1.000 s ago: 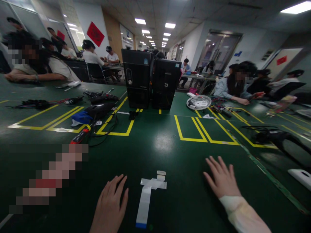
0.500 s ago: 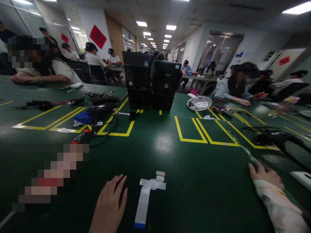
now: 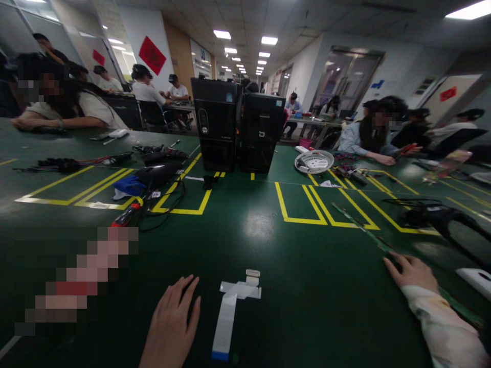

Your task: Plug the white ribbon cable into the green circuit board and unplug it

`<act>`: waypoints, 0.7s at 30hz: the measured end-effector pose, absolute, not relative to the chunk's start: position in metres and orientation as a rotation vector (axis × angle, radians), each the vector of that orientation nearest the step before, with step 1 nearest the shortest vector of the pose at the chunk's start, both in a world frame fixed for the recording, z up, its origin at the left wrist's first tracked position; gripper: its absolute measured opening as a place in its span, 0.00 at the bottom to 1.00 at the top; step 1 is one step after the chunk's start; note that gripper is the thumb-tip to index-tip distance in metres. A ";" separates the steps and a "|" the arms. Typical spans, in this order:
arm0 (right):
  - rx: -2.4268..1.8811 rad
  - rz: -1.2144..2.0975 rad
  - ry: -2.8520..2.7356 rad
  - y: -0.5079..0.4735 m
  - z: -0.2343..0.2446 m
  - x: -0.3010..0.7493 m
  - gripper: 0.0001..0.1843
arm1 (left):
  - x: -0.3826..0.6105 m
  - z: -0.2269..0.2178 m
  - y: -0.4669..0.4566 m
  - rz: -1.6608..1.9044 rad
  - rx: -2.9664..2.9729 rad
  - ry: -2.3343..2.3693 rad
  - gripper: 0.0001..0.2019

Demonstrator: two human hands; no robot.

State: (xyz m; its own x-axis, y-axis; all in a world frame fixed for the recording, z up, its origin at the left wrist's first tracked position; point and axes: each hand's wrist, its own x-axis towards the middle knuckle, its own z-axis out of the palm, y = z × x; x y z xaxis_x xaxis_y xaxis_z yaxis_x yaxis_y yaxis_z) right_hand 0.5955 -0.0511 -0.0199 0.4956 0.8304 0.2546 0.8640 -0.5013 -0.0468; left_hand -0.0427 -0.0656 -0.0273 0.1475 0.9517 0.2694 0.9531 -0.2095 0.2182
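Observation:
My left hand (image 3: 171,327) lies flat on the green table (image 3: 268,245) with fingers stretched out, holding nothing. Just to its right lies a white flat ribbon cable (image 3: 226,319) with a blue tip and a cross piece. My right hand (image 3: 412,271), in a pale sleeve, is far out to the right. Its fingers are curled down onto a long thin green strip (image 3: 360,229). The strip runs diagonally from the yellow floor-tape boxes back under the hand.
Two black computer towers (image 3: 217,125) stand mid-table. At left lie a red-handled screwdriver (image 3: 126,214), black cables and a dark tool (image 3: 157,174). A white round grille (image 3: 314,162) sits behind right; a black object (image 3: 433,217) and a white part (image 3: 477,278) lie far right. Other people sit around.
My right hand left the table beside the ribbon cable, went right and closed on the green strip. The strip's far end has swung to the left. The left hand stayed put.

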 end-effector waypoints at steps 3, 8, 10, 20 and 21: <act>-2.394 -0.370 -1.665 -0.048 -0.023 0.589 0.30 | -0.042 -0.027 -0.066 -0.543 -2.372 -1.961 0.24; -2.155 -0.358 -1.897 -0.042 -0.030 0.576 0.26 | -0.042 -0.027 -0.067 -0.538 -2.382 -1.971 0.24; -2.052 -0.301 -1.968 -0.040 -0.031 0.567 0.26 | -0.042 -0.027 -0.067 -0.527 -2.382 -1.986 0.25; -1.739 -0.010 -2.103 -0.037 -0.027 0.492 0.24 | -0.041 -0.024 -0.067 -0.547 -2.377 -2.005 0.24; -1.687 0.029 -2.129 -0.035 -0.028 0.484 0.24 | -0.041 -0.024 -0.067 -0.545 -2.377 -2.004 0.24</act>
